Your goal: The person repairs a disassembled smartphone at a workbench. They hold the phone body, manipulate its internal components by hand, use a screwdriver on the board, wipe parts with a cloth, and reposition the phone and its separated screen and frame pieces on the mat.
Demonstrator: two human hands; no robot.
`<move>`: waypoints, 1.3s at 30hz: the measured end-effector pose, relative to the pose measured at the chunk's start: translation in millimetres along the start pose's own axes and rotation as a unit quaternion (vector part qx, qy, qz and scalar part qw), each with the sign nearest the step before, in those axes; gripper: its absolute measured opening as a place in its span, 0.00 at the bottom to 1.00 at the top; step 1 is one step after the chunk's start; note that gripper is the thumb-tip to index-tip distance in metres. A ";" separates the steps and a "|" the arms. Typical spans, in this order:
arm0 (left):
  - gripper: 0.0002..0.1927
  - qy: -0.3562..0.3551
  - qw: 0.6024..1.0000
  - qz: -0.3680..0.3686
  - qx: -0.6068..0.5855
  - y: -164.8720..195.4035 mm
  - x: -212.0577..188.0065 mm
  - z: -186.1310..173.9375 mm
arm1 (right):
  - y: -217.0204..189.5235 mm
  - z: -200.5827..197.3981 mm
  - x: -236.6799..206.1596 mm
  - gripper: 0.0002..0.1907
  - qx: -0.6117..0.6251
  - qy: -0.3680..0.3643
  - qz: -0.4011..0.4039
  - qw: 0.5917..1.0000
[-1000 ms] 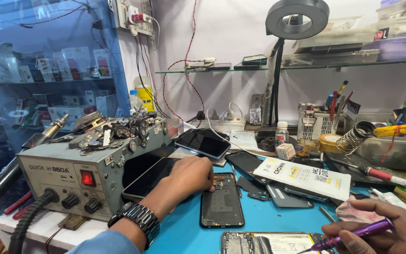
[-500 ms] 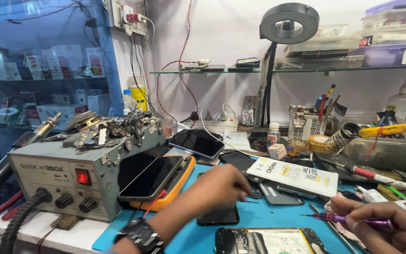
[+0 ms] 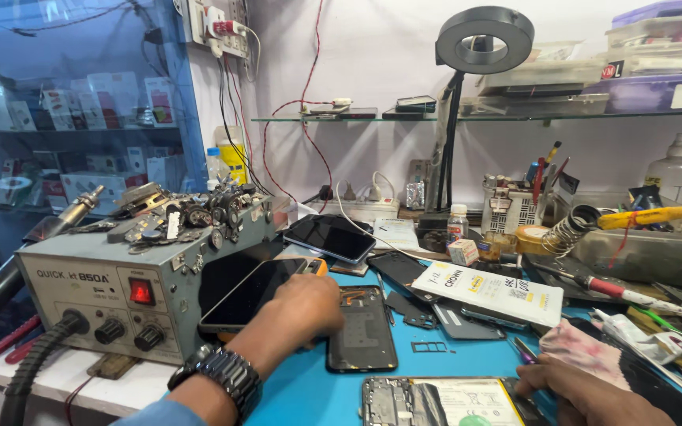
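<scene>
Phone with dark screen (image 3: 256, 292) leaned tilted against the grey rework station (image 3: 96, 292), lower end on the blue mat (image 3: 309, 394). Left hand (image 3: 303, 304) rested on its right edge, fingers curled around it; grip hidden from above, so clamping could not be told. Opened phone frame (image 3: 362, 327) lay just right of that hand. Right hand (image 3: 586, 390) sat low on the mat beside a phone with exposed battery (image 3: 444, 401), a purple tool tip (image 3: 524, 351) just above it; finger state unclear. White mesh holder (image 3: 508, 209) at back held pens and tools.
</scene>
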State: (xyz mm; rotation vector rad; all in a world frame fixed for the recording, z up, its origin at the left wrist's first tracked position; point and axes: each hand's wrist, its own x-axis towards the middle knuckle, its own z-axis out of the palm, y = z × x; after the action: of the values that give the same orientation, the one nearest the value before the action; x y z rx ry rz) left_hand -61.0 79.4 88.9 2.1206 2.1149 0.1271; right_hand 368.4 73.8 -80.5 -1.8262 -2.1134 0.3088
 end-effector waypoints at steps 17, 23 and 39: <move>0.34 0.226 0.961 0.086 -0.135 -12.2 -6.3 -7.8 | -159.3 -62.1 -91.7 0.11 0.108 0.194 -0.023 0.975; 0.20 0.275 0.933 0.228 -0.052 0.4 -31.9 10.1 | -160.4 -75.8 -100.8 0.10 0.153 0.262 -0.153 0.941; 0.27 -0.016 0.325 0.099 -0.940 12.1 -28.0 55.6 | -152.1 -140.3 -28.8 0.16 -0.078 0.178 0.026 0.981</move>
State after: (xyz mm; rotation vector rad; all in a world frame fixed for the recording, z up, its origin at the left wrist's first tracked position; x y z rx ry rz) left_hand -40.3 49.1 37.2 0.5184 0.2623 1.4997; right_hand 286.6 14.7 102.4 -1.8605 -1.8864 -0.1668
